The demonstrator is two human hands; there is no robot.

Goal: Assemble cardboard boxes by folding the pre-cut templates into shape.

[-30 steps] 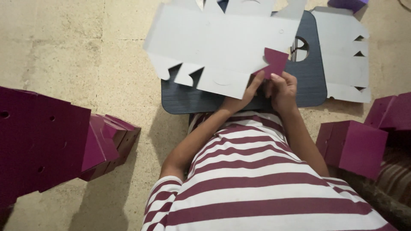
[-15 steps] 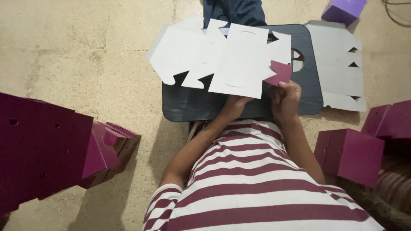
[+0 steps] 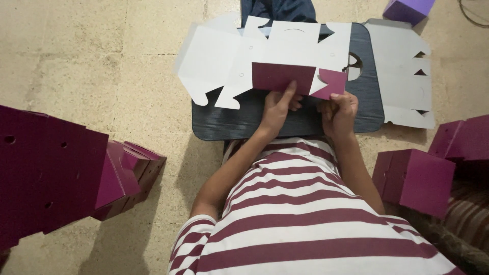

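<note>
Head view, looking straight down over a maroon-and-white striped shirt [image 3: 305,224]. At 12 o'clock, a flat die-cut carton blank [image 3: 265,56] lies white side up across a dark ribbed board [image 3: 367,102] on the floor. Two flaps are folded toward the person, maroon face showing: a rectangular panel [image 3: 282,77] and a smaller notched flap [image 3: 330,83].

Left hand [image 3: 277,109]: thumb pressed on the lower edge of the rectangular panel, fingers tucked behind it and out of sight; grasping that panel. Right hand [image 3: 338,112]: fingers closed around the bottom of the notched flap, fingertips hidden under the card.

A second white blank [image 3: 405,76] lies at 2 o'clock, partly overhanging the board. Dark blue cloth [image 3: 277,9] at 12 o'clock, cut off by the top edge; cannot tell what it is. Purple box [image 3: 407,9] at 1 o'clock, also cropped.

Folded maroon boxes: a stack [image 3: 56,173] at 9 o'clock, running off the left edge; more [image 3: 417,178] at 3 o'clock. Striped fabric [image 3: 468,214] at 4 o'clock, indistinct.
</note>
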